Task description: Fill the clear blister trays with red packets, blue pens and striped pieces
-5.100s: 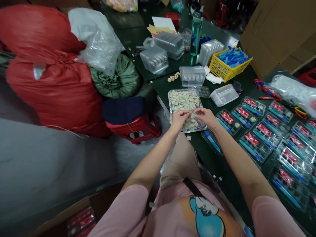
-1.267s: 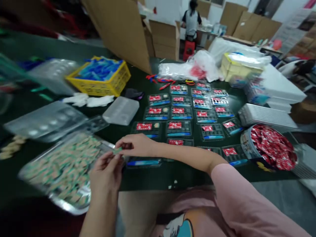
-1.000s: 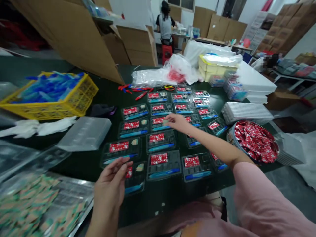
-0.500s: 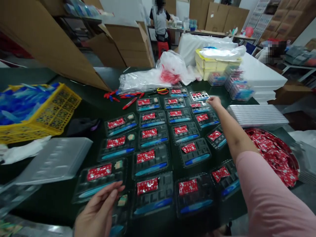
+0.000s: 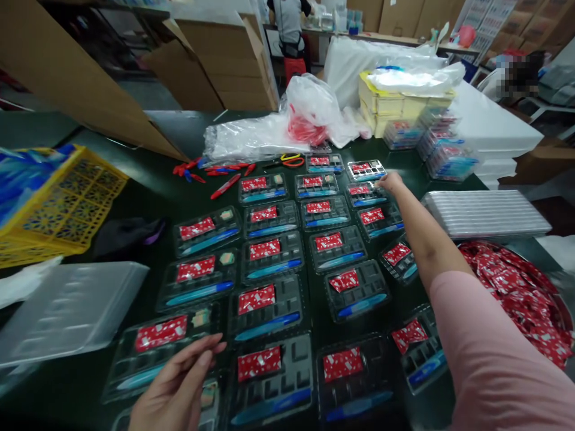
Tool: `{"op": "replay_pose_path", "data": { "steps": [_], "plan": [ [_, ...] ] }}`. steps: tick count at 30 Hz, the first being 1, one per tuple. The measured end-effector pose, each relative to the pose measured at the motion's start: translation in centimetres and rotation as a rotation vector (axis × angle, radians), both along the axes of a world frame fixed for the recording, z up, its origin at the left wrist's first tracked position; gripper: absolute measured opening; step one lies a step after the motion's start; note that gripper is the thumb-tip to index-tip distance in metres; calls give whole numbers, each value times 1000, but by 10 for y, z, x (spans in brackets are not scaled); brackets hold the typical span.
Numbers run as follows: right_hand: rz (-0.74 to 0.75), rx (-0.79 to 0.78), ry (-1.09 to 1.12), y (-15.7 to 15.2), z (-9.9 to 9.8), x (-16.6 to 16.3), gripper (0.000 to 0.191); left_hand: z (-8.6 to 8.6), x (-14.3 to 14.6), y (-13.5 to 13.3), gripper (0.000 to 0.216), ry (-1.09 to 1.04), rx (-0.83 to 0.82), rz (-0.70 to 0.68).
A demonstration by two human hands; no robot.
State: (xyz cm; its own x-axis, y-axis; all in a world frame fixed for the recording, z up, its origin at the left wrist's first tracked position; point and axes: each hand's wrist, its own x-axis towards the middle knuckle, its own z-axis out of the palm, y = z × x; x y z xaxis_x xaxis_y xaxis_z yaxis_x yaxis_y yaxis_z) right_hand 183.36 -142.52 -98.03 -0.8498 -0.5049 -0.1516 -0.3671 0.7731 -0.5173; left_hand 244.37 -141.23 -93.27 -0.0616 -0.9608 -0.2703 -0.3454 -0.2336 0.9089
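Observation:
My right hand (image 5: 390, 182) reaches to the far right, its fingers pinched together at the corner of a clear plastic tray (image 5: 369, 195). Whatever lies between those fingertips is too small to make out. Over the near left trays hovers my left hand (image 5: 184, 380), thumb and fingers drawn together; I cannot see what they hold, if anything. Rows of such trays cover the table, each with a red patterned packet (image 5: 258, 363) and a blue pen (image 5: 272, 407). Small pale, coloured pieces (image 5: 200, 317) sit in the upper right compartments of the left-hand trays and some far ones.
A yellow basket (image 5: 96, 200) of blue pens stands left, beside stacked clear plastic covers (image 5: 85, 299). Red packets fill a round bowl (image 5: 516, 299) at right, near more stacked trays (image 5: 485, 212). Scissors (image 5: 290, 160), plastic bags (image 5: 251, 137) and packed sets (image 5: 449, 158) lie at the back.
The view has shifted, with the near trays sliding lower and outward in it. My right hand stays at the far right trays, and my left hand keeps its pinched shape at the near left.

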Motion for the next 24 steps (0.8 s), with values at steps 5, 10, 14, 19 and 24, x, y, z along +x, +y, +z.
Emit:
{"op": "replay_pose_path", "data": {
  "steps": [5,10,14,19,24],
  "plan": [
    [16,61,67,-2,4,1,12,-3,2,-2,21,-28,-3,-20],
    [85,197,144,-5,5,5,16,-4,7,-2,24,4,-17,-25],
    [116,236,185,-7,5,15,15,-1,12,2,25,62,7,12],
    [100,177,279,2,16,30,19,-1,28,2,30,153,33,51],
    [243,-66,409,2,41,88,22,17,53,14,36,314,-105,190]
  ]
}}
